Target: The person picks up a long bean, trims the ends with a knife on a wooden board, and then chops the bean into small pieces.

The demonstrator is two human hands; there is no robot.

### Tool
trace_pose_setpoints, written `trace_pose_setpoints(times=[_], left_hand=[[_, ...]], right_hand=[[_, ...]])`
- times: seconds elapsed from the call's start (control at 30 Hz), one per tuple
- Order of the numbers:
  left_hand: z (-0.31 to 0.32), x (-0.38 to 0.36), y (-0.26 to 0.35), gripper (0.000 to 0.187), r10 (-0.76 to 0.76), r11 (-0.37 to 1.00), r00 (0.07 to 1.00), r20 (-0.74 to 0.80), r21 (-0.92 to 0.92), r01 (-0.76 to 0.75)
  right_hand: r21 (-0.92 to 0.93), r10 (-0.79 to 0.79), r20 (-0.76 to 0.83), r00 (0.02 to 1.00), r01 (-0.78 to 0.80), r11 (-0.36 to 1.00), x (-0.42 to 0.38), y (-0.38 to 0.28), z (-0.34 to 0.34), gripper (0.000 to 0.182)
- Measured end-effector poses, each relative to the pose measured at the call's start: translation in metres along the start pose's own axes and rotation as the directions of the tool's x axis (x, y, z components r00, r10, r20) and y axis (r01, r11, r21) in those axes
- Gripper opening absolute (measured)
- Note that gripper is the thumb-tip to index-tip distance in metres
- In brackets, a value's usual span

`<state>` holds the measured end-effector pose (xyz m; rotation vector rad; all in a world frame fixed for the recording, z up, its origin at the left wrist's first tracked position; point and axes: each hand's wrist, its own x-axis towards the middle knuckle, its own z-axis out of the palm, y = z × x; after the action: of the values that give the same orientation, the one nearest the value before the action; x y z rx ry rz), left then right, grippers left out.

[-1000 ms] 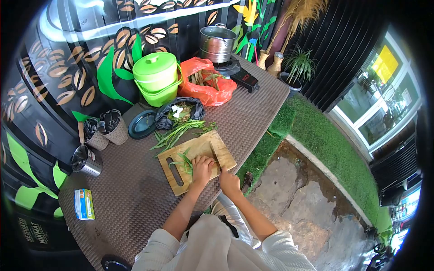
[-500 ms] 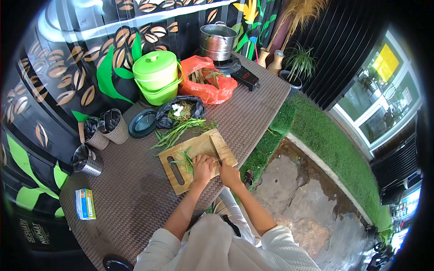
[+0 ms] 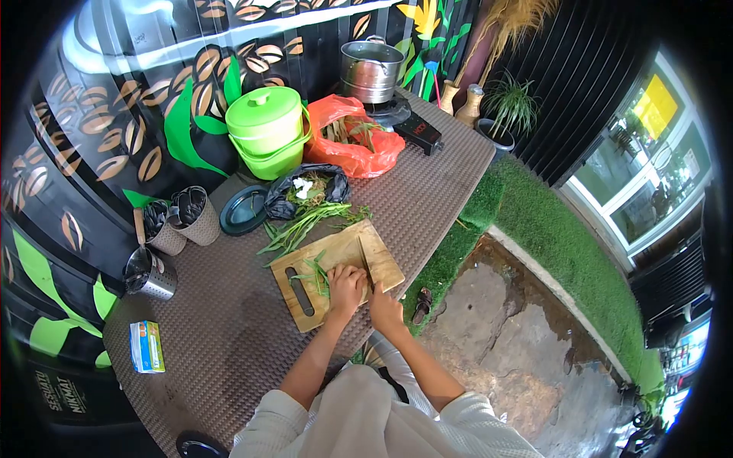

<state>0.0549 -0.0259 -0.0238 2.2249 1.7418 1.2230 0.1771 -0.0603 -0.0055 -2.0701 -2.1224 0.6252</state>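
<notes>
A wooden cutting board (image 3: pixel 387 267) with a slot handle lies at the table's near edge. My left hand (image 3: pixel 347 287) rests on it with fingers bent and pressed down on leafy green stalks (image 3: pixel 316 276), whose ends stick out to the left. My right hand (image 3: pixel 386 308) is wrapped around a knife (image 3: pixel 367 265), its blade lying over the board just right of my left fingertips. The knife's handle is hidden in my fist. Beyond the board's far edge lies a loose pile of long green leafy stalks (image 3: pixel 301 233).
Behind the pile are a black plastic bag (image 3: pixel 281 200), a dark plate (image 3: pixel 241 212), a lime-green lidded bucket (image 3: pixel 263 126) and a red plastic bag (image 3: pixel 374 162). A steel pot (image 3: pixel 372 80) stands at the back. Cutlery holders (image 3: pixel 195 219) and a small packet (image 3: pixel 146 347) are left.
My right hand has drawn slightly back toward me with the knife. The left hand stays on the stalks, and the whole view has shifted a little.
</notes>
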Motion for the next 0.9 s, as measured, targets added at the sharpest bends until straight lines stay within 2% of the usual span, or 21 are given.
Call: trace_pose_setpoints(times=[0.07,0.1,0.33,0.37,0.5,0.6,0.67,0.7,0.73,0.8,0.9], left_hand=[[-0.001,0.0,0.002,0.012,-0.024,0.999,1.0,0.014,-0.021,0.025],[0.0,-0.003,0.002,0.012,-0.025,0.999,1.0,0.017,-0.021,0.025],[0.0,0.0,0.0,0.012,-0.024,0.999,1.0,0.004,-0.034,0.024],[-0.004,0.0,0.003,0.012,-0.022,0.999,1.0,0.007,-0.049,0.023],[-0.006,-0.004,0.003,0.012,0.008,1.0,1.0,0.004,-0.027,-0.008],[-0.002,-0.007,-0.005,0.014,0.009,0.994,1.0,0.016,-0.105,-0.008],[-0.005,-0.003,-0.002,0.021,-0.046,0.987,0.998,0.037,-0.153,0.051],[-0.007,-0.001,-0.001,0.021,-0.047,0.987,0.998,0.035,-0.154,0.052],[-0.01,-0.001,0.0,0.025,-0.055,0.985,0.997,0.053,-0.16,0.063],[-0.014,0.0,0.003,0.029,-0.067,0.984,0.995,0.07,-0.163,0.077],[-0.014,0.0,0.006,0.028,-0.076,0.982,0.993,0.088,-0.165,0.089]], right_hand=[[0.079,-0.08,-0.077,0.994,0.086,0.993,0.015,0.004,-0.003,0.039],[0.059,-0.086,-0.036,0.996,0.088,0.994,0.014,0.003,-0.014,0.039],[0.025,-0.023,-0.01,1.0,0.023,0.999,-0.001,-0.011,-0.009,0.036],[0.089,-0.033,-0.025,0.999,0.035,0.995,0.005,-0.011,-0.015,0.036],[0.086,-0.081,-0.021,0.996,0.083,0.993,0.016,-0.001,-0.024,0.035],[0.103,-0.113,-0.023,0.993,0.114,0.988,0.002,-0.003,-0.027,0.032],[0.069,0.011,-0.007,1.0,-0.011,0.998,-0.012,-0.013,-0.016,0.031],[-0.012,-0.013,-0.009,1.0,0.013,1.0,-0.016,-0.015,-0.01,0.031],[-0.013,-0.013,-0.008,1.0,0.013,1.0,-0.012,-0.014,-0.007,0.031],[0.023,-0.043,-0.054,0.998,0.044,0.999,-0.001,-0.014,-0.005,0.031],[0.079,-0.093,-0.011,0.996,0.093,0.992,0.013,-0.007,-0.018,0.033]])
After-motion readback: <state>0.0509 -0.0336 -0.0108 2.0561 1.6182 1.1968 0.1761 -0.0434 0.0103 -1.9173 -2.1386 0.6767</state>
